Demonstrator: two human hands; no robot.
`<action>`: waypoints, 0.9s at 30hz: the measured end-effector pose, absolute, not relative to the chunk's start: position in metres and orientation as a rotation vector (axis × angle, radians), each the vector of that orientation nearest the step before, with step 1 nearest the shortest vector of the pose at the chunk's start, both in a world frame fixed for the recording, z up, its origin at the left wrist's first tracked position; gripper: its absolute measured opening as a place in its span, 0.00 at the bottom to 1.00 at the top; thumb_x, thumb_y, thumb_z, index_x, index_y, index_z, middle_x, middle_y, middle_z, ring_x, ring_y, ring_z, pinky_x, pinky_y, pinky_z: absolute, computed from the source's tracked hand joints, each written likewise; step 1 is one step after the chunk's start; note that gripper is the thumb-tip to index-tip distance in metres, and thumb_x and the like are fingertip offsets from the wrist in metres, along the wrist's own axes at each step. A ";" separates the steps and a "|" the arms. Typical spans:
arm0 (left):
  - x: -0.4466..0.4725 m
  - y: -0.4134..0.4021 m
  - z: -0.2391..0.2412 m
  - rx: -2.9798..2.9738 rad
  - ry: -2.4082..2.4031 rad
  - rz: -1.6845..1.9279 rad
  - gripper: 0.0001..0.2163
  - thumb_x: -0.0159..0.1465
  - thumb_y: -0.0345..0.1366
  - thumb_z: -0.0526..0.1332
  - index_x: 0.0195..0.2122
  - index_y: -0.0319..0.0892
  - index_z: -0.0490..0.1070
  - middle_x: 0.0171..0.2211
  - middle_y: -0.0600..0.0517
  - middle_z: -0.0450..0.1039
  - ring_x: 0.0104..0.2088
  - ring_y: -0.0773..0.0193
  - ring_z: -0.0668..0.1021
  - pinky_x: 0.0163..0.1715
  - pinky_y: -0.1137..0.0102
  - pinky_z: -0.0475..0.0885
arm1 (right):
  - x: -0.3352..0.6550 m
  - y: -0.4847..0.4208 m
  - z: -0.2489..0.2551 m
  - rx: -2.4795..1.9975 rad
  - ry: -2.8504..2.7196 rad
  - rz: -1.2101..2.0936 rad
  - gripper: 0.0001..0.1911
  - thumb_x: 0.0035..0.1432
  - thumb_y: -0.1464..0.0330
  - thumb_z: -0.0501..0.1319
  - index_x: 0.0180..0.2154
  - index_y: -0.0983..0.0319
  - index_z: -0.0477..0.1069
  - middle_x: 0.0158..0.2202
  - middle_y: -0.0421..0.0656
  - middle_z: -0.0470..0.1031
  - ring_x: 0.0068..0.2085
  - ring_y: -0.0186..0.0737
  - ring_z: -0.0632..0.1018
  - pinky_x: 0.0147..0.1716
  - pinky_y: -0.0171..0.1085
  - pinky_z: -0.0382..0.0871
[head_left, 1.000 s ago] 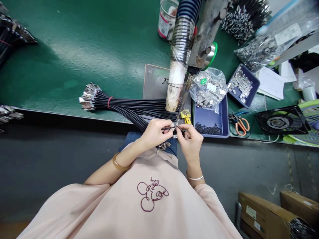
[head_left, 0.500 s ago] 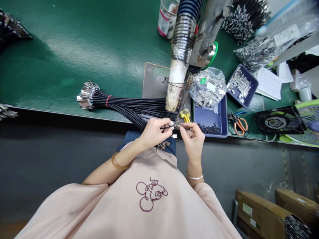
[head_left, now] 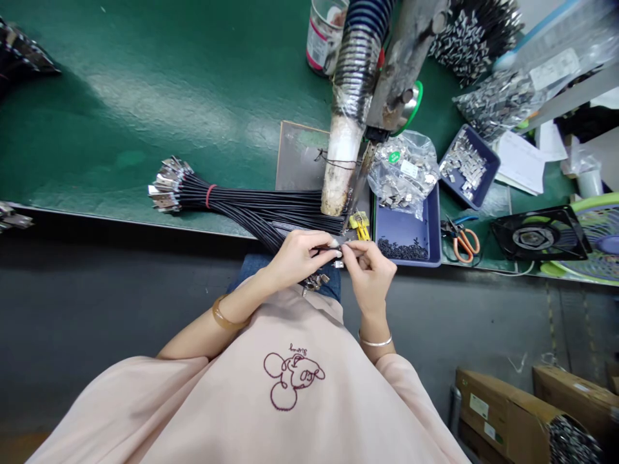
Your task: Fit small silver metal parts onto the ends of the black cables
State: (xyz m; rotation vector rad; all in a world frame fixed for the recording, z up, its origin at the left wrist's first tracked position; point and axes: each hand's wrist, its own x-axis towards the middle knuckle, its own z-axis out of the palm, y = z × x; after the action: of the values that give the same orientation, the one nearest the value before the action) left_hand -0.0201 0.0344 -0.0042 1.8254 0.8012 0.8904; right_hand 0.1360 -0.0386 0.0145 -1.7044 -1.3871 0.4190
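My left hand [head_left: 302, 256] pinches a thin black cable between thumb and fingertips, just off the bench edge. Fingertips closed, my right hand [head_left: 370, 267] meets the left one at the cable's tip; whatever small piece it pinches is hidden. A silver metal connector [head_left: 338, 264] hangs just below the fingertips. More metal-ended cables [head_left: 315, 281] lie on my lap under the left hand. Behind my hands stretches a bundle of black cables [head_left: 242, 198], tied with a red band and ending in silver connectors [head_left: 169, 183] at the left.
A taped extraction hose [head_left: 341, 154] and a metal arm [head_left: 403, 64] come down close above my hands. To the right are a blue tray [head_left: 406, 235] with small black pieces, a bag of metal parts [head_left: 406, 171], a smaller tray [head_left: 494, 164], orange-handled pliers [head_left: 467, 246] and a black fan [head_left: 539, 238].
My right hand has shifted slightly left, so its fingertips now meet those of my left hand. The left hand has barely moved.
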 end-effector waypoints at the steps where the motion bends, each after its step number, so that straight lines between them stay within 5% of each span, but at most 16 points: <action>1: -0.022 0.035 -0.002 1.795 0.777 0.879 0.07 0.63 0.33 0.63 0.28 0.38 0.75 0.24 0.54 0.74 0.25 0.69 0.71 0.27 0.74 0.64 | 0.138 -0.040 0.017 -1.667 -1.324 0.410 0.07 0.62 0.62 0.62 0.37 0.59 0.75 0.22 0.34 0.69 0.20 0.29 0.66 0.22 0.32 0.59; 6: -0.034 0.038 0.015 1.589 0.701 0.729 0.10 0.63 0.34 0.63 0.24 0.38 0.74 0.18 0.55 0.70 0.19 0.72 0.67 0.21 0.75 0.59 | 0.143 -0.050 0.037 -1.496 -1.060 0.454 0.08 0.66 0.63 0.59 0.46 0.56 0.67 0.26 0.35 0.75 0.16 0.28 0.69 0.16 0.31 0.60; 10: -0.037 0.039 0.021 1.549 0.712 0.704 0.08 0.62 0.34 0.63 0.27 0.37 0.76 0.18 0.55 0.70 0.19 0.72 0.67 0.20 0.76 0.59 | 0.137 -0.048 0.037 -1.575 -1.165 0.515 0.04 0.63 0.65 0.64 0.38 0.58 0.71 0.37 0.41 0.82 0.28 0.34 0.83 0.32 0.35 0.79; 13: -0.035 0.038 0.020 1.605 0.710 0.721 0.10 0.63 0.34 0.62 0.26 0.36 0.74 0.17 0.57 0.64 0.19 0.73 0.62 0.19 0.76 0.56 | 0.133 -0.041 0.028 -1.549 -1.187 0.718 0.07 0.61 0.64 0.65 0.34 0.59 0.71 0.43 0.44 0.82 0.32 0.36 0.84 0.35 0.37 0.82; 16: -0.030 0.035 0.018 1.620 0.745 0.785 0.10 0.64 0.35 0.61 0.27 0.36 0.75 0.18 0.58 0.60 0.20 0.73 0.59 0.20 0.75 0.54 | 0.132 -0.035 0.021 -1.510 -1.165 0.798 0.08 0.61 0.64 0.65 0.32 0.60 0.70 0.40 0.42 0.81 0.31 0.35 0.84 0.35 0.37 0.83; 22: -0.017 0.029 0.011 1.657 0.941 0.891 0.08 0.62 0.32 0.60 0.27 0.36 0.75 0.19 0.58 0.57 0.22 0.73 0.58 0.22 0.76 0.54 | 0.131 -0.034 0.019 -1.536 -1.464 0.301 0.03 0.62 0.70 0.63 0.34 0.58 0.74 0.39 0.41 0.82 0.40 0.37 0.83 0.40 0.38 0.82; 27: -0.011 0.027 0.010 1.587 0.972 0.913 0.08 0.62 0.33 0.60 0.30 0.35 0.76 0.21 0.56 0.64 0.23 0.72 0.64 0.23 0.77 0.60 | 0.135 -0.030 0.018 -1.519 -1.324 0.539 0.05 0.62 0.69 0.63 0.32 0.59 0.70 0.40 0.42 0.81 0.36 0.35 0.84 0.36 0.35 0.83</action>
State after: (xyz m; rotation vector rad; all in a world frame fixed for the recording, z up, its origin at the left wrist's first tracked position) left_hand -0.0106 0.0268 0.0101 1.5866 0.9717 0.9127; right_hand 0.1352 -0.0296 0.0175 -1.5185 -1.3238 0.5385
